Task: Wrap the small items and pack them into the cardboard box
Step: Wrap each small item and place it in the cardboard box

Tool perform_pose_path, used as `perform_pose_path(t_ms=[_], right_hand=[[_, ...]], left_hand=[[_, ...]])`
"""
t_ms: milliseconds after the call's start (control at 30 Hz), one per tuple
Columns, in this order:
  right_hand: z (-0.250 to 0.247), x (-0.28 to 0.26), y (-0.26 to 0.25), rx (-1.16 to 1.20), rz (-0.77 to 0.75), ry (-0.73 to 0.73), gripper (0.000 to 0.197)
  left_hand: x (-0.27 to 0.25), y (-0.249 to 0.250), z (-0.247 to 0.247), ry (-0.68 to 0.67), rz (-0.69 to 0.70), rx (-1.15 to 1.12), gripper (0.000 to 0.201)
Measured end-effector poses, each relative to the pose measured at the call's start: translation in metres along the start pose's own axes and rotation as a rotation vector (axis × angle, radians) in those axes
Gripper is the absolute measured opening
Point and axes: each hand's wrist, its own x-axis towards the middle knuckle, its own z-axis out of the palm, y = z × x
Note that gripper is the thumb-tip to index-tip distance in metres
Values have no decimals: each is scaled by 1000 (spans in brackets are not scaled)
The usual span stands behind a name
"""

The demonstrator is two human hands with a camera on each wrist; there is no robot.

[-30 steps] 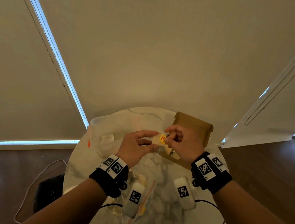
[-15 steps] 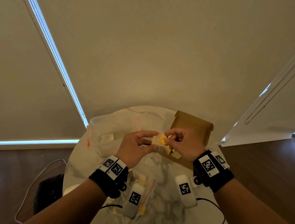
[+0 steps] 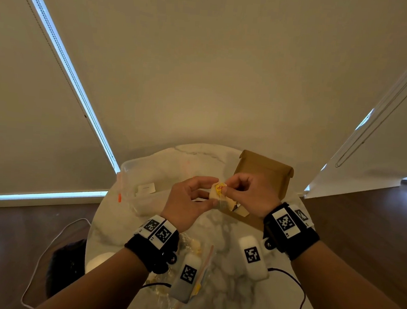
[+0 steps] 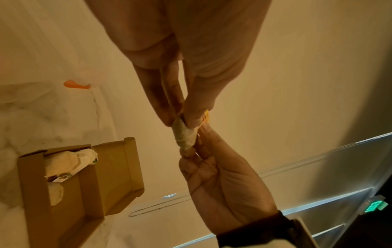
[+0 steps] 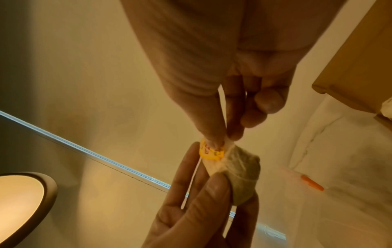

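Left hand (image 3: 189, 203) and right hand (image 3: 248, 194) both pinch tea bag (image 4: 184, 135); left wrist view alone shows wrapped bags (image 4: 67, 161) inside cardboard box (image 4: 118, 169).

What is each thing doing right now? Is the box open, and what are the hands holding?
Brown cardboard box: open, lid flap up, wrapped tea bags inside.
Small tea bag with yellow tag: held in the air between both hands, string wound round it.
Left hand: pinches the tea bag.
Right hand: pinches the yellow tag end.
Clear plastic tub: open, no lid on.
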Motion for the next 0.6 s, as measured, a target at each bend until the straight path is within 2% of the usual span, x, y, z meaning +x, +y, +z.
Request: perform_pose_path(t_ms=[100,267,367,433,500,600], right_hand=[[1,1,2,-20,5,22,10],[2,2,6,62,27,-9,13],[-1,9,11,41,23,-42,13],[-6,17,18,11,65,-27,9],[-15,29,30,-17,132,43,6],[-31,46,62,-136,202,210,7]], left_hand=[[3,-3,2,26,-18,5,51],[21,-13,5,123,-69,62,10],[31,-16,7,87,-52,129,3],[37,-18,10,49,-8,205,5],[42,-25,6,47,-3,289,12],[43,-45,-11,72,-98,343,11]])
